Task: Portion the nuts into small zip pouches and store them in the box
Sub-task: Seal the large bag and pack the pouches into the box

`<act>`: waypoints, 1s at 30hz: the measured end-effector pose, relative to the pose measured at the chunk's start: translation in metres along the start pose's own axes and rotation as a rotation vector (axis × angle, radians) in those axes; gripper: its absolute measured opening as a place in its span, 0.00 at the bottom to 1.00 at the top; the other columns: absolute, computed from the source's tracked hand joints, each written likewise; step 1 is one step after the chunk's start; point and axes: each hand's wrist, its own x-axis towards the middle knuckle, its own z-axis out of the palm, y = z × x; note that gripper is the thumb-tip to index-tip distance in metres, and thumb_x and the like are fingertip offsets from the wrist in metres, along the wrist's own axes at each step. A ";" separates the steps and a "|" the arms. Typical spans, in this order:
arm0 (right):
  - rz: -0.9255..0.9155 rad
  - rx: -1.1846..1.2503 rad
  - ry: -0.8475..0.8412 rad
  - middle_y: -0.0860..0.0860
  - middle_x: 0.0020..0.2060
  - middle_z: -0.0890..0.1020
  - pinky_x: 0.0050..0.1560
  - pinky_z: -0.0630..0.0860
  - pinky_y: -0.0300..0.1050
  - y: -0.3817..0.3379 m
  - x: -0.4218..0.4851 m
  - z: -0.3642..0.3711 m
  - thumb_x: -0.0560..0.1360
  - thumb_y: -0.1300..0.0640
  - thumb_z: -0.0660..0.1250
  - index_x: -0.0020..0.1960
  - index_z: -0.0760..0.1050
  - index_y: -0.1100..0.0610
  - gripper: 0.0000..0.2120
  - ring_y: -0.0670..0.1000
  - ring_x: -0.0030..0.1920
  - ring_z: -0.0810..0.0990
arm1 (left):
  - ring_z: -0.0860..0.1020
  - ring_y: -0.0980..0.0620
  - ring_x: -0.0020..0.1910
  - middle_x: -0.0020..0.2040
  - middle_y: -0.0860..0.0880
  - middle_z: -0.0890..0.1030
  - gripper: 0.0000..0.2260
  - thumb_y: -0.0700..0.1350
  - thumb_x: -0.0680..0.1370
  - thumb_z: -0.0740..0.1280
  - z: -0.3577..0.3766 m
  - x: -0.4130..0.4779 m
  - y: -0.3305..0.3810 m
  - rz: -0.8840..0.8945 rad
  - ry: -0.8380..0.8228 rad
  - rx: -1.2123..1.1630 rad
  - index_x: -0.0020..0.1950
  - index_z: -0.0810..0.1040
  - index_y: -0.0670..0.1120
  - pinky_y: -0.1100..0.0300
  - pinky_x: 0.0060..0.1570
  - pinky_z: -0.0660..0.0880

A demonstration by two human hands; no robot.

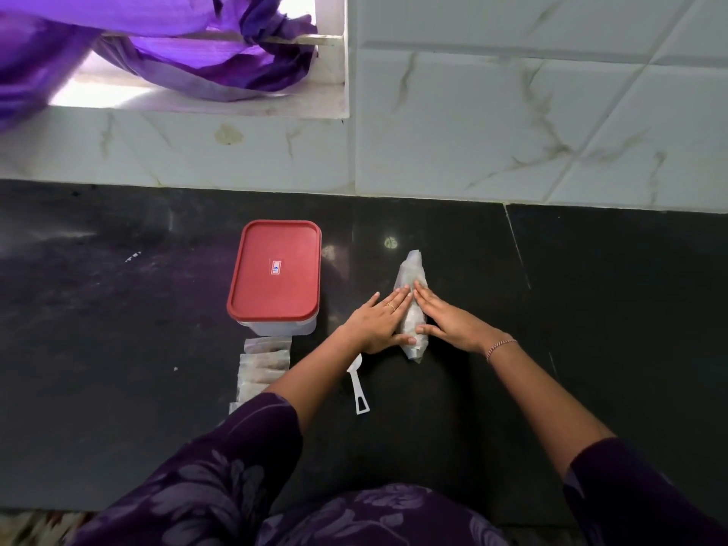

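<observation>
Red-lidded box (273, 269), one, on dark surface (118, 309). Just right: one clear bag of nuts (411, 266), pressed between flat left hand (378, 321) and right hand (449, 321), fingers straight. One white scoop (358, 392); overlapping pouches (264, 364), count unclear.

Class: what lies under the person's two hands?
A clear bag with pale contents, pressed by the left hand and right hand. Their fingers cover its sides; what the contents are cannot be told.
</observation>
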 end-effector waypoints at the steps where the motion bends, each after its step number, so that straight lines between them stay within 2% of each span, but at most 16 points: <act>1: 0.004 -0.021 0.004 0.45 0.76 0.37 0.75 0.47 0.46 -0.002 0.000 0.000 0.80 0.46 0.58 0.77 0.40 0.54 0.36 0.42 0.75 0.40 | 0.40 0.52 0.78 0.79 0.45 0.39 0.39 0.64 0.80 0.52 0.001 -0.001 0.001 -0.007 0.021 0.026 0.78 0.37 0.43 0.50 0.76 0.41; 6: 0.007 0.150 0.085 0.47 0.77 0.47 0.76 0.48 0.48 -0.016 -0.005 0.001 0.80 0.55 0.62 0.77 0.48 0.55 0.32 0.43 0.75 0.41 | 0.41 0.52 0.78 0.80 0.46 0.41 0.36 0.63 0.81 0.50 0.000 -0.016 0.006 -0.056 0.127 0.146 0.79 0.40 0.43 0.51 0.75 0.39; 9: -0.002 0.327 0.239 0.44 0.76 0.52 0.75 0.47 0.44 -0.033 -0.008 -0.001 0.80 0.60 0.60 0.76 0.55 0.53 0.27 0.42 0.75 0.43 | 0.41 0.53 0.78 0.79 0.47 0.41 0.32 0.61 0.82 0.47 -0.006 -0.036 0.006 -0.059 0.248 0.134 0.79 0.41 0.44 0.53 0.75 0.39; 11: -0.012 0.391 0.370 0.43 0.76 0.55 0.74 0.49 0.41 -0.053 -0.009 -0.001 0.81 0.59 0.59 0.75 0.58 0.53 0.24 0.40 0.75 0.45 | 0.41 0.54 0.78 0.78 0.49 0.41 0.31 0.61 0.82 0.45 -0.011 -0.052 0.003 -0.055 0.359 0.137 0.78 0.41 0.45 0.54 0.75 0.39; 14: -0.106 0.311 0.479 0.42 0.74 0.56 0.72 0.47 0.34 -0.092 0.000 0.000 0.81 0.58 0.59 0.75 0.60 0.55 0.23 0.40 0.75 0.46 | 0.45 0.53 0.77 0.77 0.49 0.44 0.30 0.59 0.81 0.47 -0.017 -0.079 -0.013 -0.099 0.562 0.175 0.77 0.44 0.44 0.52 0.76 0.43; 16: -0.195 0.241 0.506 0.45 0.75 0.56 0.72 0.45 0.32 -0.116 0.014 0.004 0.80 0.58 0.60 0.75 0.59 0.58 0.25 0.43 0.76 0.47 | 0.46 0.52 0.78 0.78 0.48 0.45 0.30 0.59 0.81 0.46 -0.020 -0.100 -0.033 -0.141 0.607 0.184 0.78 0.46 0.44 0.52 0.76 0.45; 20: -0.341 0.009 0.476 0.50 0.76 0.55 0.75 0.48 0.38 -0.155 0.042 0.012 0.80 0.54 0.60 0.76 0.55 0.60 0.28 0.46 0.77 0.47 | 0.42 0.52 0.78 0.78 0.48 0.42 0.33 0.64 0.79 0.39 -0.025 -0.140 -0.082 -0.190 0.518 0.200 0.77 0.42 0.44 0.53 0.76 0.41; 24: -0.384 -0.241 0.360 0.53 0.77 0.52 0.76 0.47 0.45 -0.173 0.066 0.017 0.79 0.47 0.60 0.77 0.52 0.61 0.33 0.49 0.77 0.46 | 0.41 0.52 0.77 0.78 0.48 0.42 0.42 0.71 0.73 0.30 -0.020 -0.169 -0.122 -0.157 0.365 0.217 0.77 0.41 0.44 0.53 0.77 0.40; 26: -0.353 -0.330 0.316 0.54 0.77 0.51 0.77 0.48 0.47 -0.172 0.072 0.017 0.79 0.46 0.59 0.77 0.51 0.61 0.34 0.50 0.77 0.46 | 0.42 0.52 0.77 0.78 0.48 0.42 0.39 0.71 0.75 0.35 -0.022 -0.176 -0.133 -0.106 0.329 0.227 0.77 0.41 0.45 0.53 0.77 0.43; 28: -0.343 -0.358 0.297 0.54 0.77 0.52 0.77 0.46 0.46 -0.170 0.073 0.016 0.79 0.45 0.58 0.77 0.51 0.61 0.34 0.51 0.77 0.47 | 0.43 0.52 0.78 0.78 0.47 0.43 0.33 0.63 0.81 0.47 -0.026 -0.178 -0.139 -0.071 0.291 0.250 0.78 0.42 0.46 0.56 0.77 0.41; 30: -0.345 -0.377 0.279 0.55 0.77 0.52 0.76 0.45 0.44 -0.168 0.073 0.015 0.78 0.44 0.55 0.77 0.51 0.61 0.34 0.51 0.77 0.47 | 0.45 0.52 0.79 0.79 0.47 0.45 0.31 0.57 0.83 0.53 -0.032 -0.178 -0.142 -0.042 0.283 0.268 0.79 0.44 0.46 0.59 0.76 0.40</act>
